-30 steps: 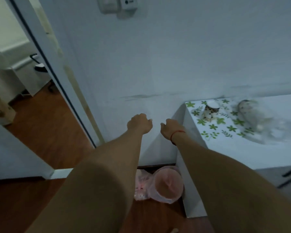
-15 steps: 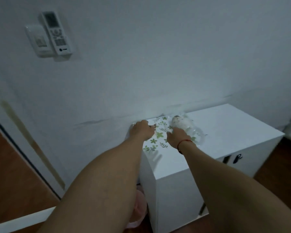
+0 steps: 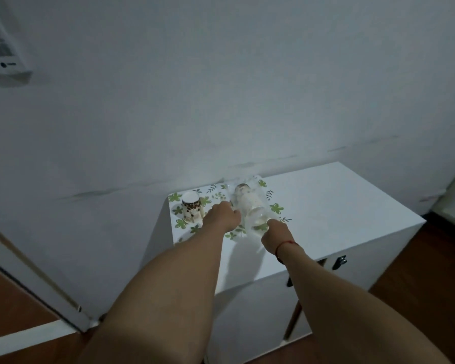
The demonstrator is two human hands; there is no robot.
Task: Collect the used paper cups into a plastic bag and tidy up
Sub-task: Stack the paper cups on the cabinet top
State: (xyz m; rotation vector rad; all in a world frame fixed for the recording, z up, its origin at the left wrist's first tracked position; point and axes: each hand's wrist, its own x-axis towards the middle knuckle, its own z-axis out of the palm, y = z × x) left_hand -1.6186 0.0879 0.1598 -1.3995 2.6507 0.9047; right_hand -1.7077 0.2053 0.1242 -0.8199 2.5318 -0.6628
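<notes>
Here, both hands held the plastic bag (image 3: 248,206).
The left hand (image 3: 222,216) and right hand (image 3: 275,233) curled round its near edge on the leafy mat (image 3: 177,223); a paper cup (image 3: 191,210) stood just left.

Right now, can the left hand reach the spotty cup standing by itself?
Probably yes. The cup stands on the leafy mat just beside the left hand, with nothing between them. But that hand seems to be gripping the plastic bag, so it would need to let go first.
</notes>
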